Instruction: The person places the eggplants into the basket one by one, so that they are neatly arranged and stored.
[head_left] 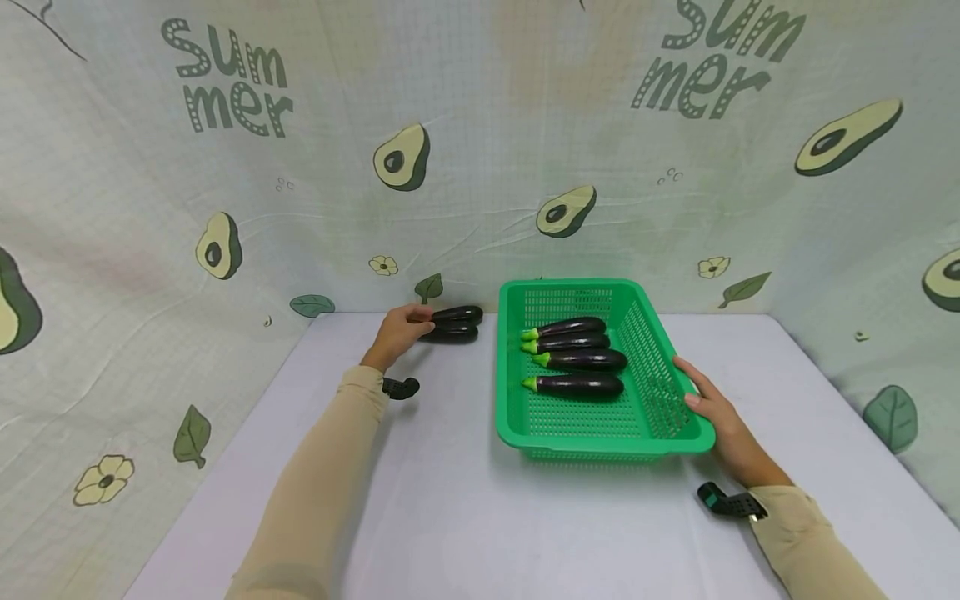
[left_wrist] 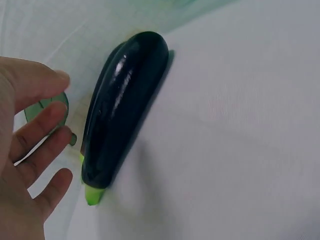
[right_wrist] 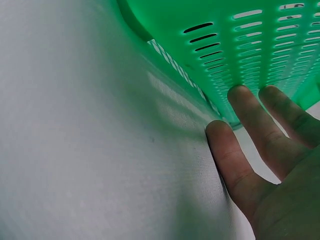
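Two dark eggplants [head_left: 454, 334] lie side by side on the white table, left of the basket, their green stem ends toward my left hand [head_left: 402, 333]. In the left wrist view, the nearer eggplant [left_wrist: 125, 110] largely covers the other. The left fingers [left_wrist: 47, 147] are loosely bent and apart from both, with nothing between them. My right hand [head_left: 716, 417] holds the right rim of a green plastic basket [head_left: 517, 433], thumb on the rim. Its other fingers [right_wrist: 255, 117] reach along the slotted outer wall. Several eggplants [head_left: 581, 360] lie inside in a row, stems pointing left.
A white cloth covers the table [head_left: 450, 517]. Behind it and at both sides hangs a printed curtain [head_left: 465, 225] with avocados and leaves, close to the basket's far edge. Each wrist wears a black strap [head_left: 731, 503].
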